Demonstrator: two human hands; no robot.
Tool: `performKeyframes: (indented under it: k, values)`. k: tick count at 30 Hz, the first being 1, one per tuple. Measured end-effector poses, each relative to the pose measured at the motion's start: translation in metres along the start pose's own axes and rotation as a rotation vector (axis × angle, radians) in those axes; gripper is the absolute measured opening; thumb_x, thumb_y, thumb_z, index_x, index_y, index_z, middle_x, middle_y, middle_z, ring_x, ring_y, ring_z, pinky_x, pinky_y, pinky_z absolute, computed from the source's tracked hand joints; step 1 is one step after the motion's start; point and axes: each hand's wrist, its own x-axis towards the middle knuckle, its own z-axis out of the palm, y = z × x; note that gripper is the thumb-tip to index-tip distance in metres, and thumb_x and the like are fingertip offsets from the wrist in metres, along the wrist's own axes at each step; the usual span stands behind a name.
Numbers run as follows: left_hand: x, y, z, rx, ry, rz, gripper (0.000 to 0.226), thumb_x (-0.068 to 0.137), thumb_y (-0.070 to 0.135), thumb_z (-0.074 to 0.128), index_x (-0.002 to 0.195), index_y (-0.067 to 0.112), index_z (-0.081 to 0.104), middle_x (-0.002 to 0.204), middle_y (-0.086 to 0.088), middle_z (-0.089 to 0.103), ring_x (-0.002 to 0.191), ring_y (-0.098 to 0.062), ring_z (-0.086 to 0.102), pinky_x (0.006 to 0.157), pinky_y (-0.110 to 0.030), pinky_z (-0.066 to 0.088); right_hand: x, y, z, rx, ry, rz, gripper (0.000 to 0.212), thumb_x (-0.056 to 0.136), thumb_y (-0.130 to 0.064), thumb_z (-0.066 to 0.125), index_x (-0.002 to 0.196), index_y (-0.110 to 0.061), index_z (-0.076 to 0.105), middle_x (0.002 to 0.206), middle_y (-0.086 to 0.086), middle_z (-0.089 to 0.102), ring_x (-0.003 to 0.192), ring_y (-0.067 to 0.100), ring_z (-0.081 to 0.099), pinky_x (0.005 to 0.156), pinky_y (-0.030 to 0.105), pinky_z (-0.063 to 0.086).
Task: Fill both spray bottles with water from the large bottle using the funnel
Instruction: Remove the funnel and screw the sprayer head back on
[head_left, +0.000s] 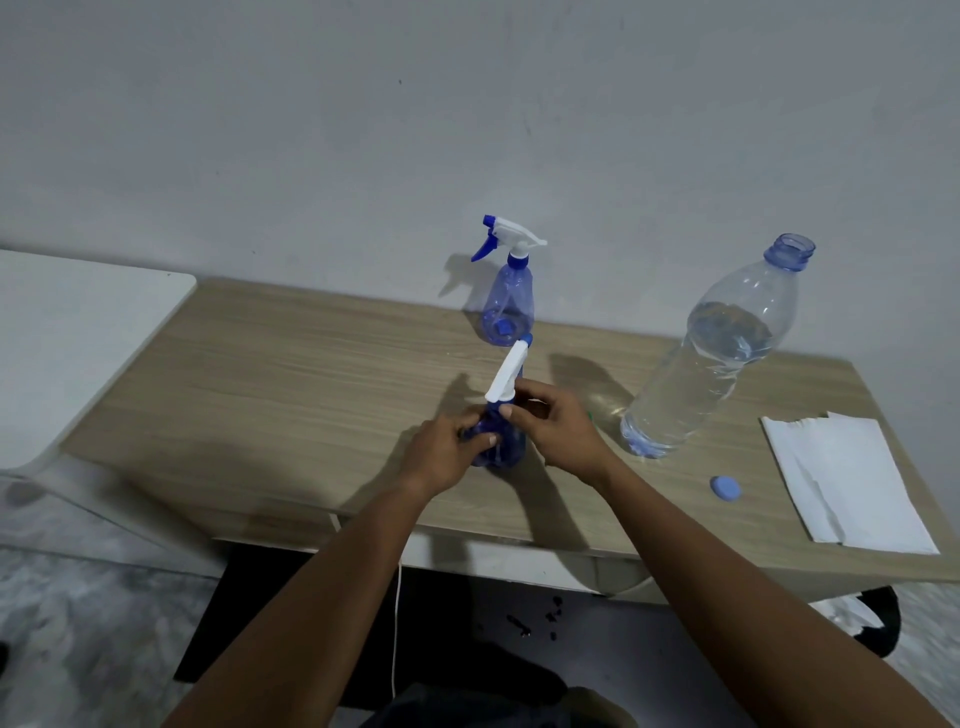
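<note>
A blue spray bottle (501, 447) stands near the middle of the wooden table (291, 374). My left hand (447, 452) grips its body. My right hand (558, 423) holds the collar of its white trigger head (509, 371), which points away from me. A second blue spray bottle (508, 301), trigger head on, stands farther back by the wall. The large clear water bottle (711, 353) stands uncapped to the right, partly full. Its blue cap (725, 488) lies on the table in front of it. A sliver of green shows behind my right wrist; no funnel is clearly visible.
White paper towels (852, 478) lie at the table's right end. A white surface (67, 332) adjoins the table on the left. A grey wall runs behind. A white cable (396, 623) hangs below the table's front edge.
</note>
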Motion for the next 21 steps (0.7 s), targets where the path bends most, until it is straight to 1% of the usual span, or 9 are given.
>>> performKeyframes:
  k: [3,5,6,8,11,15,16,18,21]
  values:
    - [0.000,0.001,0.000,0.017,-0.003,0.017,0.025,0.094,0.028,0.068,0.119,0.026,0.072,0.091,0.006,0.072,0.082,-0.010,0.064,0.064,-0.012,0.042,0.000,0.004,0.002,-0.025,0.040,-0.015,0.023,0.091,-0.001,0.071,0.109,-0.016,0.074,0.102,-0.002,0.078,0.098,0.010,0.073,0.089,0.024,0.057]
    - [0.000,0.001,0.000,0.023,0.004,0.027,0.024,0.093,0.025,0.068,0.116,0.026,0.073,0.081,0.011,0.067,0.072,-0.002,0.060,0.062,-0.018,0.040,0.000,0.005,0.006,-0.028,0.102,-0.006,0.023,0.087,-0.002,0.075,0.110,-0.009,0.075,0.103,0.001,0.079,0.097,0.014,0.075,0.085,0.022,0.057]
    - [0.000,0.000,0.000,0.026,0.009,0.028,0.024,0.093,0.024,0.069,0.115,0.027,0.073,0.076,0.015,0.064,0.066,0.004,0.057,0.061,-0.016,0.038,-0.001,0.006,0.008,-0.029,0.132,0.002,0.025,0.086,-0.002,0.076,0.110,-0.008,0.076,0.102,0.002,0.079,0.096,0.014,0.075,0.084,0.021,0.057]
    - [0.000,-0.001,0.000,0.049,0.018,0.028,0.024,0.092,0.024,0.069,0.115,0.029,0.074,0.071,0.016,0.061,0.061,0.008,0.054,0.058,-0.009,0.037,-0.001,0.005,0.011,-0.041,0.174,0.004,0.027,0.082,0.000,0.079,0.108,-0.006,0.077,0.101,0.002,0.079,0.094,0.015,0.076,0.082,0.023,0.059]
    - [0.000,0.000,-0.001,0.073,0.027,0.015,0.019,0.092,0.029,0.070,0.110,0.031,0.075,0.073,0.010,0.062,0.062,0.001,0.053,0.055,-0.010,0.035,0.001,0.006,0.016,-0.036,0.242,0.036,0.025,0.076,-0.001,0.084,0.100,-0.004,0.077,0.096,0.004,0.079,0.089,0.016,0.076,0.079,0.026,0.061]
    - [0.003,-0.003,0.003,0.067,0.023,-0.025,0.014,0.092,0.029,0.070,0.098,0.019,0.077,0.062,0.010,0.057,0.060,-0.007,0.051,0.058,-0.026,0.037,0.005,0.009,0.020,-0.052,0.277,0.085,0.027,0.073,-0.010,0.089,0.094,-0.006,0.074,0.092,0.002,0.078,0.083,0.014,0.076,0.076,0.032,0.062]
    - [0.003,-0.005,0.002,0.057,0.006,-0.021,0.014,0.094,0.025,0.068,0.098,0.014,0.076,0.066,0.007,0.060,0.063,-0.008,0.052,0.062,-0.027,0.038,0.005,0.009,0.020,-0.055,0.274,0.085,0.029,0.072,-0.012,0.090,0.095,-0.006,0.073,0.093,0.002,0.078,0.083,0.013,0.076,0.076,0.030,0.062]
    - [0.004,-0.008,-0.004,0.040,-0.053,0.025,0.017,0.097,0.017,0.063,0.106,0.010,0.075,0.086,-0.004,0.072,0.079,-0.010,0.060,0.071,-0.026,0.042,0.006,0.007,0.017,-0.061,0.255,0.084,0.032,0.072,-0.013,0.091,0.096,-0.005,0.072,0.096,0.002,0.077,0.084,0.013,0.076,0.077,0.025,0.060]
    - [0.007,-0.010,-0.015,0.024,-0.111,0.062,0.027,0.098,0.017,0.063,0.123,0.020,0.073,0.110,0.002,0.076,0.101,-0.006,0.066,0.079,-0.010,0.043,0.010,0.007,0.012,-0.063,0.191,0.095,0.030,0.071,-0.012,0.092,0.092,-0.011,0.070,0.097,0.004,0.077,0.089,0.019,0.076,0.082,0.032,0.061]
